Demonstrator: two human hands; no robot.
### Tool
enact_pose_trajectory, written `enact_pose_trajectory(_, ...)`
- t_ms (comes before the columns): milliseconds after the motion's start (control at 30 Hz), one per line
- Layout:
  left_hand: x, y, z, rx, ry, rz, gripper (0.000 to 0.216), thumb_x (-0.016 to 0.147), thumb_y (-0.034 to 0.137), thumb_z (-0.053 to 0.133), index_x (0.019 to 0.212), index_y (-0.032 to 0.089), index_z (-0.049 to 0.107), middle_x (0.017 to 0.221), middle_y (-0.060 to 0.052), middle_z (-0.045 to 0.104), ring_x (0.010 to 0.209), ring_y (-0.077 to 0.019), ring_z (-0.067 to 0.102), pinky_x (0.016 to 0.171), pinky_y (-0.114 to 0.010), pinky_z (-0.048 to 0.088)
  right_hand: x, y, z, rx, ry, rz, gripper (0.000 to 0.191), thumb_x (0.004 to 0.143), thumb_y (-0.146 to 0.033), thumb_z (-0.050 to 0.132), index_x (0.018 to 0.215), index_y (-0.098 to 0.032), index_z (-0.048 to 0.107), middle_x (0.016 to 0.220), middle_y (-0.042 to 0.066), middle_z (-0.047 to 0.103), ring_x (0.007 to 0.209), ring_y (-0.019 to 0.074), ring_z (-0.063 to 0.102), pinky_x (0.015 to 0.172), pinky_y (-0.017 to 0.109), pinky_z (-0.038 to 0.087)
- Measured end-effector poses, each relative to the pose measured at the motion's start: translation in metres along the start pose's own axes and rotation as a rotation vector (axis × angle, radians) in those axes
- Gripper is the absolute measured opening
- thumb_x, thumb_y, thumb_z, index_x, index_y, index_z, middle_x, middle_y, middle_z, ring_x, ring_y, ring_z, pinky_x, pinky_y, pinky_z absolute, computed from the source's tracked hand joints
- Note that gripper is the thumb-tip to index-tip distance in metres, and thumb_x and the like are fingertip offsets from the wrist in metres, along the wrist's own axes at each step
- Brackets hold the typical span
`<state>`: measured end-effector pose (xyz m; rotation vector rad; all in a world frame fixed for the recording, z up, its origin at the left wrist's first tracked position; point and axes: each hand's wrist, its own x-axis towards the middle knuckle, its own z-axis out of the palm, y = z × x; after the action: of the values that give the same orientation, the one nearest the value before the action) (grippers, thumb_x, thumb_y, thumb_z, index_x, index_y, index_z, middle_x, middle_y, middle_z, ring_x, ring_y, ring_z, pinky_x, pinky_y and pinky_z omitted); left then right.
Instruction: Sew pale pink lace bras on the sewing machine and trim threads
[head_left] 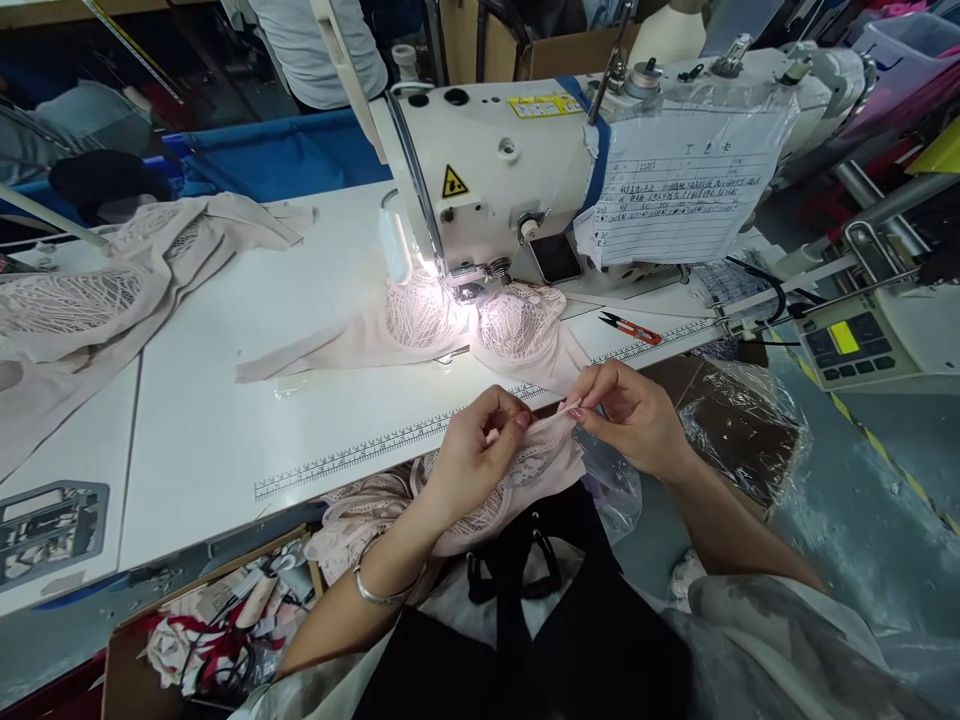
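Note:
My left hand (484, 440) pinches the edge of a pale pink lace bra (551, 465) that hangs over my lap at the table's front edge. A short way to the right, my right hand (626, 410) pinches the same edge between thumb and fingertips, so a strip is stretched between both hands. Beyond them, a second pale pink bra (517, 325) lies on the table, its middle beneath the needle area of a white sewing machine (487, 150). The machine's lamp lights its left cup brightly.
Orange-handled thread snips (630, 328) and a phone (555, 258) lie near the machine. More pink bras (172, 250) are heaped on the left. A printed ruler (360, 455) runs along the table's front edge. Below is a box of scraps (225, 620); a control panel (847, 345) is at right.

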<state>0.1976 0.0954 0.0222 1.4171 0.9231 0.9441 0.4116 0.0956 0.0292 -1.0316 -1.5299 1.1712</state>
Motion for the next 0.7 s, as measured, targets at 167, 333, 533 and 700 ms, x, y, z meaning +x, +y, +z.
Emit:
enact_pose_trajectory(167,0.003,0.008,0.011,0.148,-0.006,-0.016,0.016,0.086,0.030,0.073,0.098,0.020,0.071,0.084,-0.003,0.076,0.077,-0.0179,0.070,0.069,-0.025,0.053,-0.003,-0.005,0.011,-0.127,-0.012,-0.015,0.019,0.092,-0.037,0.069,0.092,-0.025,0.053,0.085,0.001,0.062,0.079,0.0168,0.062,0.073,0.032,0.052)
enact_pose_trajectory(333,0.006,0.008,0.015,0.063,0.078,-0.182,0.025,0.085,0.039,0.073,0.074,0.016,0.073,0.050,0.004,0.054,0.045,-0.0084,0.041,0.044,-0.021,0.031,0.009,0.008,-0.009,-0.294,0.083,-0.046,0.016,0.092,-0.037,0.067,0.094,-0.026,0.056,0.087,0.002,0.065,0.081,0.0195,0.065,0.075,0.035,0.054)
enact_pose_trajectory(533,0.010,0.006,0.011,-0.185,0.049,-0.248,0.041,0.074,0.055,0.081,0.075,0.014,0.074,0.047,0.006,0.044,0.044,-0.0049,0.025,0.043,-0.021,0.018,0.040,0.072,-0.087,-1.082,0.329,0.017,0.010,0.089,-0.023,0.055,0.095,-0.021,0.064,0.105,0.016,0.066,0.110,0.0369,0.058,0.100,0.058,0.046)
enact_pose_trajectory(700,0.012,0.002,0.011,-0.228,0.062,-0.230,0.038,0.072,0.051,0.084,0.075,0.014,0.075,0.047,0.006,0.045,0.044,-0.0046,0.026,0.042,-0.021,0.019,0.044,0.099,-0.108,-1.243,0.324,0.057,0.025,0.096,-0.027,0.043,0.095,-0.018,0.066,0.095,0.019,0.065,0.107,0.0392,0.059,0.100,0.060,0.045)
